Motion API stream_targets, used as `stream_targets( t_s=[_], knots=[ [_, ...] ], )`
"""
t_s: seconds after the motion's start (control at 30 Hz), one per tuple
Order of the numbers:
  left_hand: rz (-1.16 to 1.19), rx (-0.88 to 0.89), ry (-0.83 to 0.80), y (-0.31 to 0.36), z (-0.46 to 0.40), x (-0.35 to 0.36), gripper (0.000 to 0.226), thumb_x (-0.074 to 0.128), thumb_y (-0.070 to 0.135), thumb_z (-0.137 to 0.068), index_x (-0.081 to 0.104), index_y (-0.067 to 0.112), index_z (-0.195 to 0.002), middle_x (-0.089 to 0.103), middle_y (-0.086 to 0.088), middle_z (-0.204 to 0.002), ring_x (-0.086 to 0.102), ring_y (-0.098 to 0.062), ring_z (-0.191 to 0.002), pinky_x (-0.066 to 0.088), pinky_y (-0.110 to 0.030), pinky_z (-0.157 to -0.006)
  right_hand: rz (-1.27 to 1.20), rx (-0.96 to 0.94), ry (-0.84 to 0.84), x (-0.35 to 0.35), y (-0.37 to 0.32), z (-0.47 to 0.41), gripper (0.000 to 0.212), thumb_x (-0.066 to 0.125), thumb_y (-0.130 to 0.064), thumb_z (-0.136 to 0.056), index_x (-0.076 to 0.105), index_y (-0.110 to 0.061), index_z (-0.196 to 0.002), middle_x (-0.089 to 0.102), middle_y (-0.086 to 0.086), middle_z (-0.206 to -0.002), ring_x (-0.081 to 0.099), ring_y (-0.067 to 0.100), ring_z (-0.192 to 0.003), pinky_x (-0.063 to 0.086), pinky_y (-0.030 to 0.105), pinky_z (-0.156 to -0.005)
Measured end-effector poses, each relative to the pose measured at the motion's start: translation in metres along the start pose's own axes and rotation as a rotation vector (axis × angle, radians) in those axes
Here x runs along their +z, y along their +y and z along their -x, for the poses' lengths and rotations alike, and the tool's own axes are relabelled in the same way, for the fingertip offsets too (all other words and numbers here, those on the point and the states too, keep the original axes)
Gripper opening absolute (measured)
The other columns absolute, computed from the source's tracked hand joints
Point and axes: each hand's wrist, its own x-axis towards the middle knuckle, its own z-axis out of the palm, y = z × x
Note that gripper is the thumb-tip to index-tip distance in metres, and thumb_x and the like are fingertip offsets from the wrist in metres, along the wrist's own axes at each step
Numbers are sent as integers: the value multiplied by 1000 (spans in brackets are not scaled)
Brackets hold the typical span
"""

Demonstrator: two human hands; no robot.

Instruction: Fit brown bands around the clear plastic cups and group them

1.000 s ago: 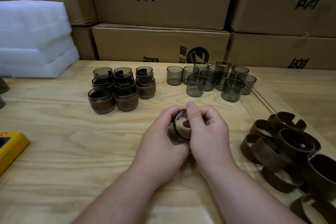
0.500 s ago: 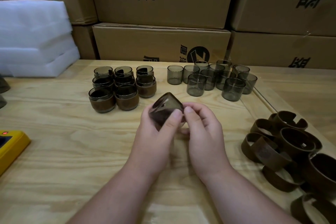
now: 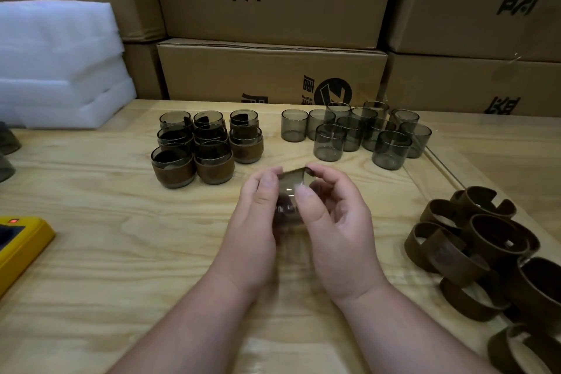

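cup [image 3: 293, 191] turned upright since; eight banded cups [image 3: 206, 146].

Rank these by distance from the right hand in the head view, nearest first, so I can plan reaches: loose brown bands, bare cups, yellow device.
From the right hand:
1. Bare cups, just beyond it, upper right.
2. Loose brown bands, far right.
3. Yellow device, far left edge.
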Motion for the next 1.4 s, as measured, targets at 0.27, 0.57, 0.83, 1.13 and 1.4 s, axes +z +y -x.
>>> stream_targets(
  t_s=[0.27,0.57,0.83,1.13,1.4],
  knots=[
    [54,10,34,5,2,1,57,28,56,-105,76,33,-83,74,-1,-71,64,-4,-55,48,-17,-48,-70,109,-229,0,-1,-1,28,76,-50,-72,70,-44,-99,67,-12,-76,65,2,-67,51,17,-58],
    [235,-118,169,10,-1,-2,66,32,68,-99,74,25,-72,60,-9,-57,48,-15,-43,38,-28,-49,-148,203,-326,-3,0,-5,48,73,-22,-83,65,-20,-130,65,13,-87,64,15,-67,52,18,-63],
    [275,-118,86,12,-3,-4,69,34,71,-90,69,11,-92,63,-14,-57,47,-24,-47,34,-29,-48,-154,281,-203,1,1,-7,27,59,-40,-93,78,-29,-108,68,-1,-67,64,23,-60,51,24,-55],
    [-52,-31,-61,9,1,0,57,40,64,-92,75,19,-98,76,-9,-90,69,-13,-76,52,-23,-60,-259,357,-33,-5,4,-10,39,69,-48,-84,74,-10,-91,74,22,-92,72,34,-80,61,46,-68],
    [-158,68,-71,9,4,9,20,69,40,-94,65,22,-103,77,13,-89,72,-1,-80,53,-14,-68,-25,186,-40,-1,8,0,36,42,-52,-92,61,-31,-114,73,-12,-99,72,10,-95,58,28,-78]
  ],
)
